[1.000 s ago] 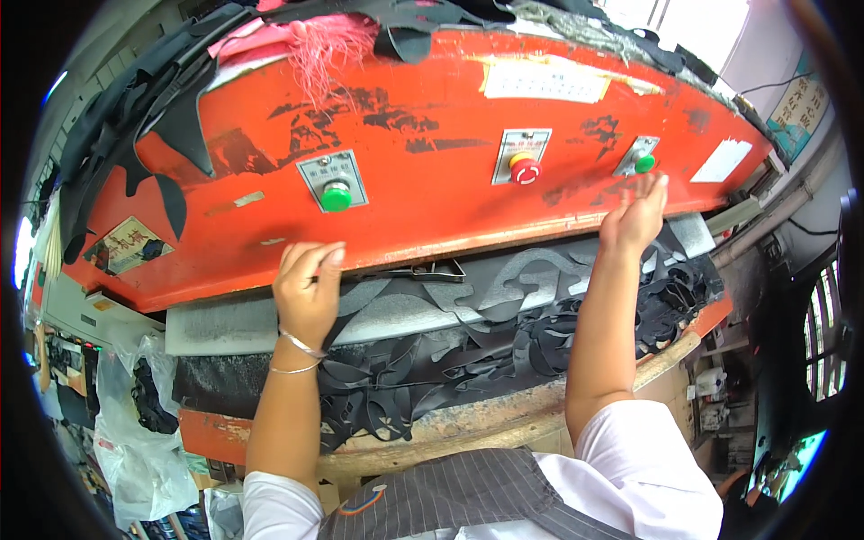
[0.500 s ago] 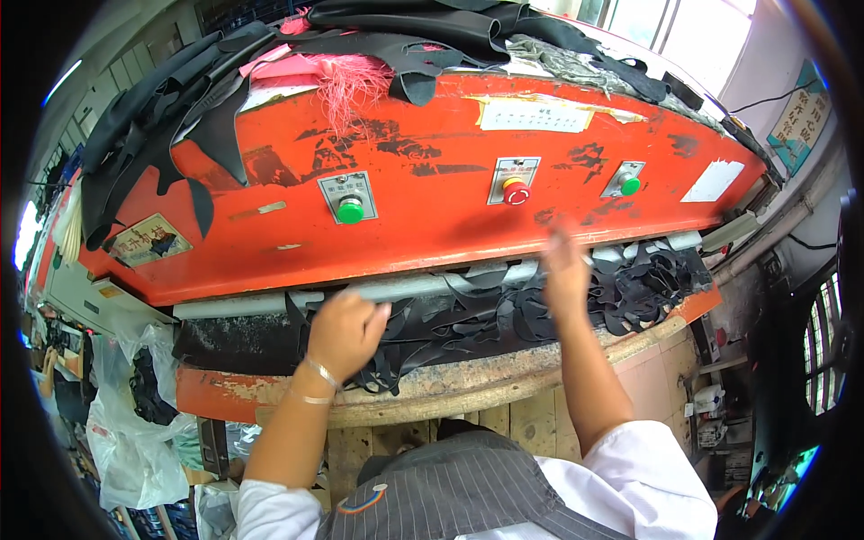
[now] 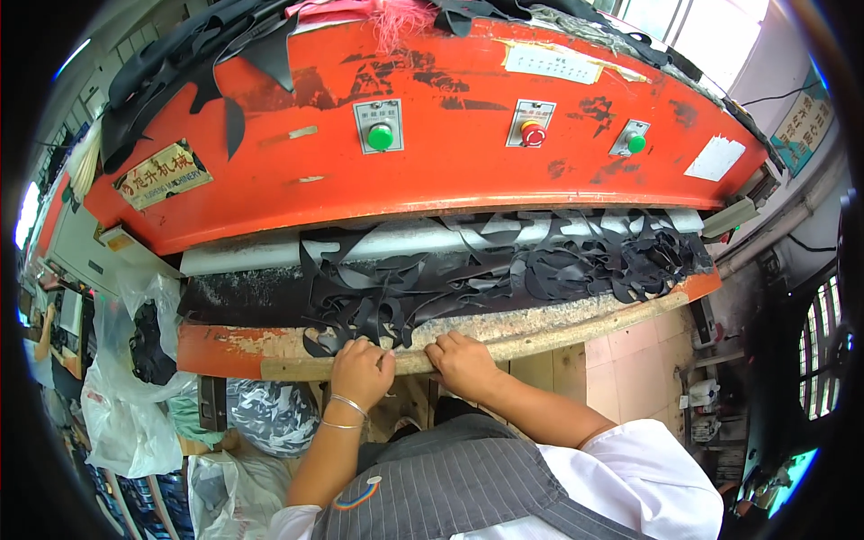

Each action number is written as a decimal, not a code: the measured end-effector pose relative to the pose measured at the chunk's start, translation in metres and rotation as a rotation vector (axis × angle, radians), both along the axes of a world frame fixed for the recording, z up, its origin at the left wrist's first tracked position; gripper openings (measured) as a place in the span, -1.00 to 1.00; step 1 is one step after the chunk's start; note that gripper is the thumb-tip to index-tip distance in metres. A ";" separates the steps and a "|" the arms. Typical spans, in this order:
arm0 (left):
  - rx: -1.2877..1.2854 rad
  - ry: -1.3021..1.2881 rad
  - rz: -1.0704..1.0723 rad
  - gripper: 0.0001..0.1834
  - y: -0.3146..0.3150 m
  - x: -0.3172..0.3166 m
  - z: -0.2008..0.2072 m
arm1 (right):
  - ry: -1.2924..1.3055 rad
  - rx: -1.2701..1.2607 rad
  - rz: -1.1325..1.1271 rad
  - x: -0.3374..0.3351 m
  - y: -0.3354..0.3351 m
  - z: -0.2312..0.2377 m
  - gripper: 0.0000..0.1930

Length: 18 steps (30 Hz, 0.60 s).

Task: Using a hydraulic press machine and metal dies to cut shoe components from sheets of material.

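Note:
A red pressing machine with a broad upper beam (image 3: pixel 432 108) fills the middle of the view. Under it runs a worktable whose front rim is a worn wooden rail (image 3: pixel 549 340). My left hand (image 3: pixel 363 371), with bracelets at the wrist, is closed over this rail, its fingertips close to a curl of black scrap. A short way to the right, my right hand (image 3: pixel 461 360) curls its fingers over the same rail. Beyond both hands, a tangle of cut black leather-like scraps (image 3: pixel 468 279) lies on the table. The undersides of my fingers are hidden.
The beam carries two green buttons (image 3: pixel 380 137) and a red emergency-stop button (image 3: pixel 533 134). Black sheets (image 3: pixel 256 49) and pink fringe (image 3: pixel 400 22) hang over its top. Clear plastic bags (image 3: pixel 135 405) with scraps stand at the left. A barred window (image 3: pixel 821 346) is at the right.
Both hands came down and back toward me from raised positions, the right one from in front of the beam, and now rest on the wooden rail. The view has tilted down slightly.

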<state>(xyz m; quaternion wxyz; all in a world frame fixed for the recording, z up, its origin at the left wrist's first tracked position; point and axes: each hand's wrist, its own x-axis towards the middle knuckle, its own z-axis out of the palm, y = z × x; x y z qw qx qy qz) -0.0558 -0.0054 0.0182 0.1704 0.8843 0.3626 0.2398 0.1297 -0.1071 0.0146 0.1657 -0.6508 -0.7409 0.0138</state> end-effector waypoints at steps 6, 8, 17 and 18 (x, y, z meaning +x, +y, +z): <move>-0.256 0.228 -0.143 -0.68 0.033 -0.005 0.015 | 0.370 -0.607 0.121 0.042 0.040 0.035 -0.58; -0.421 0.290 -0.231 -0.68 0.060 -0.005 0.034 | 0.484 -0.318 -0.096 0.066 0.085 0.058 -0.44; -0.546 -0.255 -0.222 -0.81 0.195 0.059 0.006 | 0.027 -0.139 -0.760 0.164 0.271 -0.029 -0.18; -0.561 -0.272 -0.223 -0.82 0.212 0.062 0.006 | 0.022 -0.178 -0.776 0.164 0.282 -0.035 -0.16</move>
